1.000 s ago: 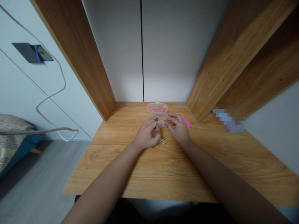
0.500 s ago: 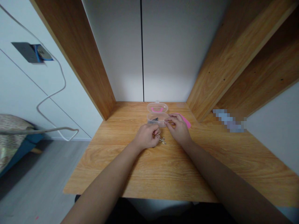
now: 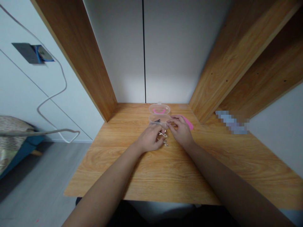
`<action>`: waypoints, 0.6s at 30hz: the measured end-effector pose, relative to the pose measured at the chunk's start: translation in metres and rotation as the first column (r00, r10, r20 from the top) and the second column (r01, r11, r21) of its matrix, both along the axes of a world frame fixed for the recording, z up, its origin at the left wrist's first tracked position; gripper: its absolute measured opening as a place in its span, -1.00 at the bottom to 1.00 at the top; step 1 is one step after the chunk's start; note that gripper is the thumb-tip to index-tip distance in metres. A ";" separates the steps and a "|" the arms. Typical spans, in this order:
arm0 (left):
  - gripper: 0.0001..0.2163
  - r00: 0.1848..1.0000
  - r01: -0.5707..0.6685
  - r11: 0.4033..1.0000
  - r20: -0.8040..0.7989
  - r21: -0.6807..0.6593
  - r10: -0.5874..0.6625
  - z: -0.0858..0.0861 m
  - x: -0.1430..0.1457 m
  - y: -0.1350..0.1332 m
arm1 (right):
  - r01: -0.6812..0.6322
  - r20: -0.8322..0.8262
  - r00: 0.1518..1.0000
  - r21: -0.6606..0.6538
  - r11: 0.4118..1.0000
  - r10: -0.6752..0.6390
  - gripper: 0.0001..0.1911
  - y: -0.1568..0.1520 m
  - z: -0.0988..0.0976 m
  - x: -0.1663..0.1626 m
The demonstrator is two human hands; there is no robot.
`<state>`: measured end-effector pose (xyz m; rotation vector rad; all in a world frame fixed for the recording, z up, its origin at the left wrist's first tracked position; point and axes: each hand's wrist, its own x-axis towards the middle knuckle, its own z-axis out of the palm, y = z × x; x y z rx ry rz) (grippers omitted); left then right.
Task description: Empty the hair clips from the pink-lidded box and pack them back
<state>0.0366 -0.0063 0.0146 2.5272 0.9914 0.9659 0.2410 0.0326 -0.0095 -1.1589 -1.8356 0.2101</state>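
My left hand (image 3: 151,138) is over the tabletop in front of a clear plastic box (image 3: 153,117). Its thumb and forefinger are apart, with small silver wire-looped clips (image 3: 163,134) beside and partly under the fingers; their exact kind is too small to make out. My right hand (image 3: 181,130) pinches the box's right end. The box stands with its lid (image 3: 159,109) folded back, a pink handle (image 3: 159,111) showing on it. A small dark object (image 3: 157,121) lies inside the box.
A flat pink piece (image 3: 188,123) lies behind my right hand on the wooden tabletop (image 3: 170,176). Wooden side panels rise left and right, with a white wall behind. A blurred-out item (image 3: 232,122) is at the right. A white cable (image 3: 63,78) hangs at the left.
My left thumb and forefinger have spread from a closed grip around a silver clip, and the hand has shifted slightly. My right hand stays at the box.
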 end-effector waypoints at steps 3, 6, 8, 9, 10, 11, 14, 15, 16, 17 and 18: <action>-0.90 0.999 0.037 0.999 -0.016 -0.014 -0.037 0.001 0.001 0.000 | -0.008 -0.011 1.000 -0.022 1.000 0.008 -0.84 0.000 0.000 0.000; -0.86 0.998 0.053 0.998 -0.041 -0.022 -0.054 -0.001 0.001 0.002 | -0.014 -0.021 1.000 -0.023 1.000 0.014 -0.83 0.000 -0.001 0.000; -0.85 0.998 0.051 0.998 -0.047 -0.035 -0.052 -0.003 0.001 0.004 | -0.015 -0.023 1.000 -0.019 1.000 0.015 -0.83 0.000 -0.001 0.000; -0.84 0.998 0.045 0.998 -0.045 -0.043 -0.047 -0.004 0.001 0.005 | -0.015 -0.021 1.000 -0.018 1.000 0.014 -0.83 0.000 -0.002 0.001; -0.83 0.998 0.037 0.998 -0.045 -0.048 -0.039 -0.005 0.000 0.006 | -0.012 -0.018 1.000 -0.017 1.000 0.011 -0.83 0.001 -0.002 0.001; -0.82 0.998 0.032 0.998 -0.048 -0.050 -0.034 -0.006 0.000 0.006 | -0.007 -0.013 1.000 -0.016 1.000 0.007 -0.83 0.001 -0.002 0.001; -0.87 0.997 0.038 0.998 -0.063 -0.045 -0.040 -0.006 -0.003 0.007 | 0.004 0.005 1.000 -0.005 1.000 -0.004 -0.84 0.000 0.000 0.001; -0.88 0.997 0.043 0.998 -0.065 -0.045 -0.046 -0.005 -0.004 0.008 | 0.006 0.009 1.000 -0.003 1.000 -0.006 -0.84 0.000 0.000 0.000; -0.88 0.997 0.047 0.998 -0.067 -0.044 -0.050 -0.003 -0.005 0.008 | 0.007 0.012 1.000 -0.002 1.000 -0.007 -0.84 0.000 0.001 0.000; -0.87 0.996 0.053 0.998 -0.070 -0.045 -0.056 -0.002 -0.006 0.007 | 0.006 0.012 1.000 -0.002 1.000 -0.006 -0.84 0.000 0.001 0.000; -0.86 0.995 0.062 0.997 -0.074 -0.045 -0.065 0.000 -0.007 0.007 | 0.006 0.010 1.000 -0.002 1.000 -0.006 -0.84 0.000 0.001 0.000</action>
